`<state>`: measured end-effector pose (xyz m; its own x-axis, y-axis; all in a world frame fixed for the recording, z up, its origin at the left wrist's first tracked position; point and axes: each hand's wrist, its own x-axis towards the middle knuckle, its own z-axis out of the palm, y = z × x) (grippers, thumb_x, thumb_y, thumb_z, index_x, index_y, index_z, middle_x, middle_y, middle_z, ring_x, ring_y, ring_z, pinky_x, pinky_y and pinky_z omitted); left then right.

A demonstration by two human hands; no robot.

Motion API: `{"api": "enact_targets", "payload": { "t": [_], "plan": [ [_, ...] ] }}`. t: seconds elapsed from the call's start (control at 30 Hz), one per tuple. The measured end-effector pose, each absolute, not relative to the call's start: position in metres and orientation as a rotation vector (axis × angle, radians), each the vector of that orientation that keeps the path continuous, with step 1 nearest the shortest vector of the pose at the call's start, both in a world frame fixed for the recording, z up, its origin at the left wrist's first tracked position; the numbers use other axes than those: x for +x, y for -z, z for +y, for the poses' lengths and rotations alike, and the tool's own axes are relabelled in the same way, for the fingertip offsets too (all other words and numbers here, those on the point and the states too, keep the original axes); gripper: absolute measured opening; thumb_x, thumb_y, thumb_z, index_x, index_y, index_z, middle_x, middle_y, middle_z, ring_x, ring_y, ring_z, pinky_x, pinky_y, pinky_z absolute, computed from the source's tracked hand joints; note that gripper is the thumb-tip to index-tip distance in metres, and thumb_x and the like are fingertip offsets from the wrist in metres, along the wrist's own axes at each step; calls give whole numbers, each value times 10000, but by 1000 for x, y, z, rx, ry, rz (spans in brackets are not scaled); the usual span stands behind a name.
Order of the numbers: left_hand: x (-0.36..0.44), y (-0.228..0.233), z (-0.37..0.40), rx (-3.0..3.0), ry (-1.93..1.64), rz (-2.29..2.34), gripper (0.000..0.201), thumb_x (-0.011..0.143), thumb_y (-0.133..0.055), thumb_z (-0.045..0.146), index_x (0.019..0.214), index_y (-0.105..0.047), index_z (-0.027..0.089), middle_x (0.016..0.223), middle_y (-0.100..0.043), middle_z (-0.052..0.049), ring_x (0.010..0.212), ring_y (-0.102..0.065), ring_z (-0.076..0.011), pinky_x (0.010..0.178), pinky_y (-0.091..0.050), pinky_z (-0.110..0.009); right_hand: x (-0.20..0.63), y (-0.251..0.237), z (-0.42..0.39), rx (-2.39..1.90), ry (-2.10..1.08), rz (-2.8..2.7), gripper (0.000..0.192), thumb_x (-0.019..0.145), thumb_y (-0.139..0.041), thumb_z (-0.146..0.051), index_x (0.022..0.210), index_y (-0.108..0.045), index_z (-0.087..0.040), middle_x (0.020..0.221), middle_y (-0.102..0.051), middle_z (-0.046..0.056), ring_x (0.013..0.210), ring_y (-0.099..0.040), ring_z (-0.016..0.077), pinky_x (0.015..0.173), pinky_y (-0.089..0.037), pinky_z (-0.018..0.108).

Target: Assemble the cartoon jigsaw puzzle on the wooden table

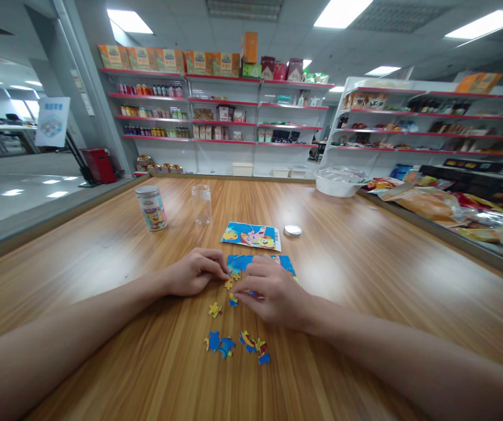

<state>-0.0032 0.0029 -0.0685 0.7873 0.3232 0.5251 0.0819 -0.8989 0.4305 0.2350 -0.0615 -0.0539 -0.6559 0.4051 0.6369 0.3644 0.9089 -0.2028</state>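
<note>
A partly assembled jigsaw puzzle (242, 262) is seen flat on the wooden table (365, 275), just below a picture card (251, 235). The left hand (192, 272) is curled, its fingertips pressed at the puzzle's left edge. The right hand (273, 295) is laid over the puzzle, fingers bent onto a piece. Loose pieces (236, 344) are scattered nearby.
</note>
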Motion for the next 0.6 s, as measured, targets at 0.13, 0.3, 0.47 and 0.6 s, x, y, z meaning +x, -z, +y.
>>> {"api": "enact_targets", "payload": {
  "t": [0.13,0.3,0.47,0.6],
  "plan": [
    [-3,68,3,2587,-869,316,343,819,-477,-6,942,-755,153,925,-684,-90,845,-660,-173,770,-546,-282,232,53,-66,-505,-56,-2392,97,893,-669,-184,798,-667,-166,733,-615,22,745,-540,188,689,-375,330],
    [-3,69,2,2588,-870,310,343,822,-473,-8,932,-756,153,918,-688,-87,843,-662,-166,763,-543,-269,235,53,-61,-622,-54,-2275,347,964,-559,-276,634,-552,-169,617,-553,6,642,-494,166,654,-333,331],
    [-4,69,3,2587,-853,306,330,844,-481,2,947,-756,154,927,-689,-94,840,-664,-167,752,-547,-263,241,50,-56,-858,-130,-2026,583,1056,-306,-337,501,-387,-178,482,-461,-28,462,-370,106,698,-296,362],
    [-5,68,3,2587,-849,309,314,860,-485,12,944,-756,147,925,-689,-101,837,-667,-171,750,-548,-268,244,50,-50,-970,-240,-1863,663,1073,-221,-386,461,-381,-188,431,-471,-27,441,-402,111,733,-298,373]
  ]
}}
